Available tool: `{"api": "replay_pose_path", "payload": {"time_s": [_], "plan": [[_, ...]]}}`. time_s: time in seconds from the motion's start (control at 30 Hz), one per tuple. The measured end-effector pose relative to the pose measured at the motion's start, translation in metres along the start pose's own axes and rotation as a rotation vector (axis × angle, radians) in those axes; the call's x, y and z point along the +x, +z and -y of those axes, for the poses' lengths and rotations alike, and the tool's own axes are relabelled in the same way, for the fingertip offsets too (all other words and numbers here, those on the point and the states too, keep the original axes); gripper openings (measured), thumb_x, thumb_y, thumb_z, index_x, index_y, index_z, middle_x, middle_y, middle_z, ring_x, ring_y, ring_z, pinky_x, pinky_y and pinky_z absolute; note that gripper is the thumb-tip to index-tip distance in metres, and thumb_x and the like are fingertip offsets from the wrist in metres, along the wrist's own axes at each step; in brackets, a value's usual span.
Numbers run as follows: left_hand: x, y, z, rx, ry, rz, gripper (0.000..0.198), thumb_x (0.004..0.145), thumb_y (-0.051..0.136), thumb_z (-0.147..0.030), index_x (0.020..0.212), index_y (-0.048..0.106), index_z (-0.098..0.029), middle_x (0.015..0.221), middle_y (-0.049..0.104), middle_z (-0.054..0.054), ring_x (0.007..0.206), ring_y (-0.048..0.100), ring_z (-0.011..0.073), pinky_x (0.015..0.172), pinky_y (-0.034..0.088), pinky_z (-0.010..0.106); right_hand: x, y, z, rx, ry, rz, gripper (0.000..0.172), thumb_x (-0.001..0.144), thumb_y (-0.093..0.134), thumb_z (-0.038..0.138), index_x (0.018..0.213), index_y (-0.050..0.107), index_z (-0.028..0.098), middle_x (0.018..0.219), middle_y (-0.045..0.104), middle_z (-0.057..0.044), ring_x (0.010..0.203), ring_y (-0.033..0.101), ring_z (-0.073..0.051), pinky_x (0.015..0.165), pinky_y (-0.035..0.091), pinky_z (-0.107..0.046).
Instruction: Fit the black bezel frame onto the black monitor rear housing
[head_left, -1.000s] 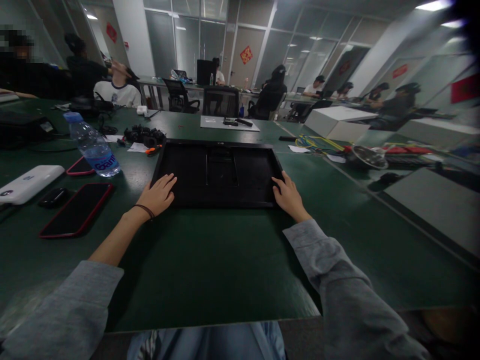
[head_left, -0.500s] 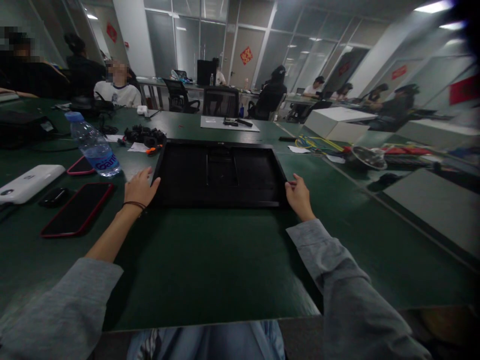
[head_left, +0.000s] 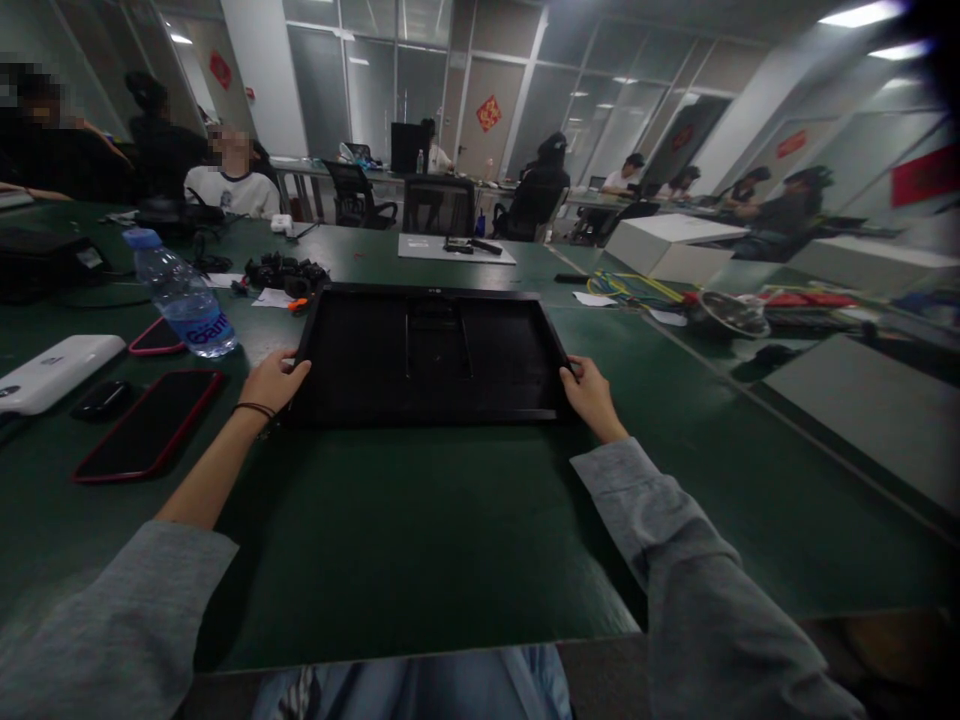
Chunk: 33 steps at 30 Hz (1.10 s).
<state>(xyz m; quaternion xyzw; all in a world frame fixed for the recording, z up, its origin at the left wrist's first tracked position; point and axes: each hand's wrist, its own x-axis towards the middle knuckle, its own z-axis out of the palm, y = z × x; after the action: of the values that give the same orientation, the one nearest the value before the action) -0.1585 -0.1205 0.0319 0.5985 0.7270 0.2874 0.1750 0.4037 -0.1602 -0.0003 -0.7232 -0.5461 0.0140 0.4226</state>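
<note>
A black rectangular tray-like panel (head_left: 360, 350) lies in front of me on the green table, with a raised rim and a small light logo on its far edge. In its middle is a recessed part with two thin side rails. My left hand (head_left: 271, 388) is closed on the panel's left edge near the front corner, thumb on top and the other fingers partly hidden. At the opposite side, my right hand (head_left: 590, 396) grips the right edge, its thumb over the rim. A dark cord bracelet (head_left: 257, 409) circles my left wrist.
Left of the panel are a water bottle (head_left: 184, 300), a red-edged phone (head_left: 150, 425), a black case (head_left: 103, 399) and a white device (head_left: 60, 372). Cables (head_left: 637, 287), a metal bowl (head_left: 727, 313) and white boxes (head_left: 671, 243) are at the right. Several people sit further back.
My hands have closed onto the panel's side edges; the right one has moved inward to touch it. The panel has come slightly nearer and to the left.
</note>
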Motion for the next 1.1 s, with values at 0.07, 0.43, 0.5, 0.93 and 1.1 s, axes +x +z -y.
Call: {"api": "replay_pose_path", "payload": {"time_s": [0.07,0.43,0.5,0.93,1.1], "plan": [[-0.003,-0.003,-0.002,0.072,-0.005,-0.023,0.053,0.087,0.062,-0.05,0.13,0.065,-0.019,0.113,0.078,0.013,0.107,0.073,0.0307,0.094,0.056,0.042,0.001,0.001,-0.002,0.003,-0.006,0.014,0.052,0.085,0.056,0.053,0.12,0.068,0.016,0.088,0.071,-0.011,0.078,0.066,-0.027,0.083,0.055,-0.048],[-0.002,-0.001,0.0,0.144,-0.017,-0.01,0.062,0.09,0.051,-0.06,0.137,0.061,-0.02,0.125,0.074,0.015,0.121,0.067,0.0365,0.102,0.051,0.05,-0.001,0.004,-0.003,-0.065,-0.079,0.034,0.052,0.093,0.045,0.054,0.123,0.064,0.016,0.102,0.073,-0.018,0.094,0.07,-0.033,0.091,0.054,-0.051],[-0.003,-0.001,0.0,0.14,-0.017,-0.007,0.062,0.091,0.05,-0.06,0.137,0.061,-0.02,0.126,0.074,0.015,0.123,0.065,0.0374,0.103,0.05,0.051,-0.003,0.005,-0.002,-0.069,-0.11,0.031,0.052,0.094,0.043,0.052,0.125,0.064,0.015,0.107,0.073,-0.019,0.099,0.069,-0.034,0.094,0.053,-0.052],[-0.033,0.009,-0.034,0.2,0.431,-0.254,0.07,0.099,0.041,-0.055,0.156,0.04,-0.016,0.158,0.046,0.017,0.147,0.042,0.0334,0.119,0.036,0.051,-0.023,-0.006,0.054,-0.222,-0.301,-0.142,0.06,0.1,0.041,0.047,0.153,0.045,0.02,0.149,0.045,-0.021,0.139,0.043,-0.037,0.11,0.041,-0.061],[-0.052,0.023,-0.049,0.312,0.572,-0.018,0.065,0.101,0.038,-0.052,0.158,0.039,-0.022,0.164,0.041,0.011,0.15,0.039,0.03,0.123,0.027,0.053,-0.038,0.0,0.076,-0.246,-0.39,0.022,0.064,0.102,0.039,0.05,0.162,0.032,0.029,0.161,0.035,-0.015,0.147,0.037,-0.036,0.114,0.038,-0.061]]}}
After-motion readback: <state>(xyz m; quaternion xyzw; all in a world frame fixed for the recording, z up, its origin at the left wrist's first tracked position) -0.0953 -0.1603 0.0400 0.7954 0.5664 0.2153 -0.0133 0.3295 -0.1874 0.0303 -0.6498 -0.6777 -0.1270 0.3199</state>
